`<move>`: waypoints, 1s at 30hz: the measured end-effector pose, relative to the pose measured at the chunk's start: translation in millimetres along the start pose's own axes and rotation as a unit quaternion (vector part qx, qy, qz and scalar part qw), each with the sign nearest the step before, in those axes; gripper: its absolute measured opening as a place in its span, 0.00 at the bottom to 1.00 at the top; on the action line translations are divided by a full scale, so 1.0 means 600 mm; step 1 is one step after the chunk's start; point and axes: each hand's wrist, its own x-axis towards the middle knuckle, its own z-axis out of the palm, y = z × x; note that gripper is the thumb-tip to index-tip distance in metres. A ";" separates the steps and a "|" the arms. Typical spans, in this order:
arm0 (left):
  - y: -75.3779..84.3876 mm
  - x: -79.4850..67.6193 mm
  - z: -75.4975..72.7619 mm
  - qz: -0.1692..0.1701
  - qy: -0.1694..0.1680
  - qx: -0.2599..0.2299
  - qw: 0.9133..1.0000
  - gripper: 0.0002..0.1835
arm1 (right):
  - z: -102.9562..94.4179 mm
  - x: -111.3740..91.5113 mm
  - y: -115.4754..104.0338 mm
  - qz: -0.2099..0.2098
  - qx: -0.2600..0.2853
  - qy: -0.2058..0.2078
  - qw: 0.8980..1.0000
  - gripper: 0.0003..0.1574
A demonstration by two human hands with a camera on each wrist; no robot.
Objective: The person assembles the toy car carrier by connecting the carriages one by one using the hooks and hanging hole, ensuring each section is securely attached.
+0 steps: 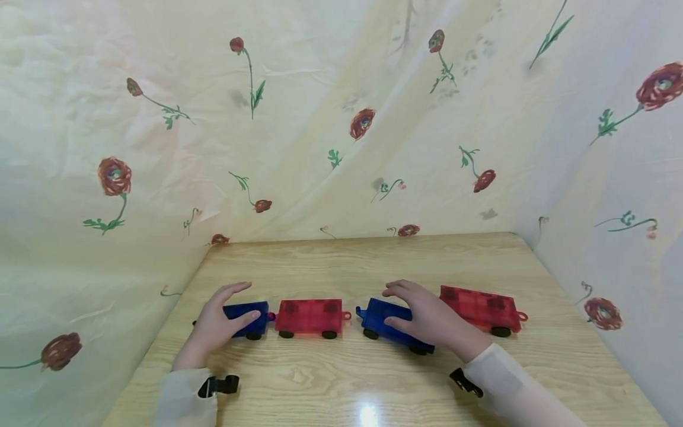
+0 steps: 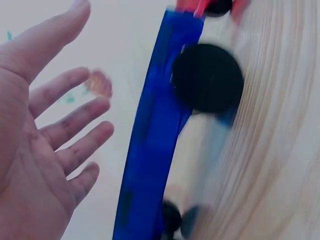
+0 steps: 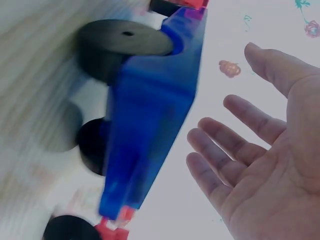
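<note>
My left hand [image 1: 213, 323] hovers around a blue toy train wagon [image 1: 261, 325], with thumb and fingers spread. In the left wrist view a gap shows between those fingers [image 2: 80, 112] and the blue side [image 2: 150, 135]. That wagon's right end meets a translucent red wagon [image 1: 310, 317] at a small hook and ring. Over a second blue wagon [image 1: 380, 317], set at a slant, my right hand [image 1: 434, 320] reaches with its fingers loosely bent. The right wrist view shows them apart from the wagon [image 3: 150, 115]. Behind the right hand stands another red wagon [image 1: 482, 305], partly covered.
All the wagons stand in a row on a light wood-grain table [image 1: 320, 385]. A flower-printed cloth [image 1: 299, 118] hangs behind the table and along both sides. Black straps with buckles [image 1: 219, 385] sit at the wrists.
</note>
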 end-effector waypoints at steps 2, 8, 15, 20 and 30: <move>0.016 0.007 0.012 0.007 -0.006 0.001 1.000 0.38 | -0.001 -0.008 0.006 0.005 -0.002 -0.003 1.000 0.38; 0.057 0.025 0.056 0.024 -0.062 0.014 0.998 0.38 | 0.002 -0.027 0.020 0.003 -0.016 -0.010 1.000 0.43; 0.103 0.036 0.116 0.036 -0.113 0.040 0.992 0.40 | 0.008 -0.042 0.025 0.029 -0.007 -0.025 0.999 0.47; 0.119 0.039 0.145 0.036 -0.136 0.070 0.988 0.45 | 0.015 -0.043 0.023 0.039 -0.013 -0.034 0.999 0.48; 0.126 0.033 0.164 0.054 -0.184 0.083 0.978 0.42 | 0.026 -0.044 0.027 0.066 -0.015 -0.037 0.997 0.50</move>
